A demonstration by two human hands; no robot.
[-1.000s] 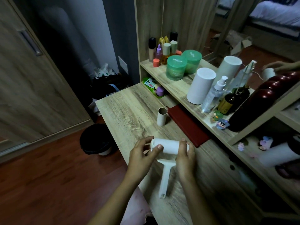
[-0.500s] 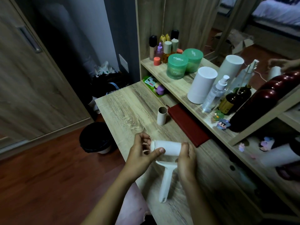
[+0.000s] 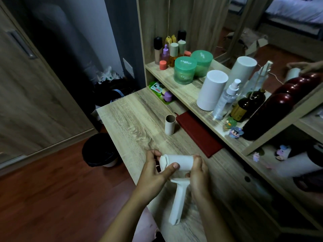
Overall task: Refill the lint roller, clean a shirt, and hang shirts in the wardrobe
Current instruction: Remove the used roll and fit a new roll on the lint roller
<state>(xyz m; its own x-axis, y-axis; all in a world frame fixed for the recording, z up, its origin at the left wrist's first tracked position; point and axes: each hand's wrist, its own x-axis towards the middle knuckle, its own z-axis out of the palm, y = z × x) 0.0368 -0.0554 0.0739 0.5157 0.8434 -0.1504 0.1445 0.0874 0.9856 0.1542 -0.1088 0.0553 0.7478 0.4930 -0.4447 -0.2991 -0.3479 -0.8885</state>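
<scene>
1. Lint roller (image 3: 178, 203) & both hands now lower in view, nearer bench (image 3: 132, 119) front edge.
2. R hand (image 3: 198, 173) closed in along refill roll (image 3: 181, 161); less roll shows btwn hands.
3. L hand (image 3: 153, 173) thumb sits lower on roll's end.

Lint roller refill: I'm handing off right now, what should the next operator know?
Left hand grips the left end of the white roll; right hand grips its right end, above the desk.
The roll sits on the lint roller; fully seated or not, I cannot tell.
Empty cardboard core stands upright on the desk beside the red book.
Left: confirm seating, clean shirt, hang shirts.
</scene>
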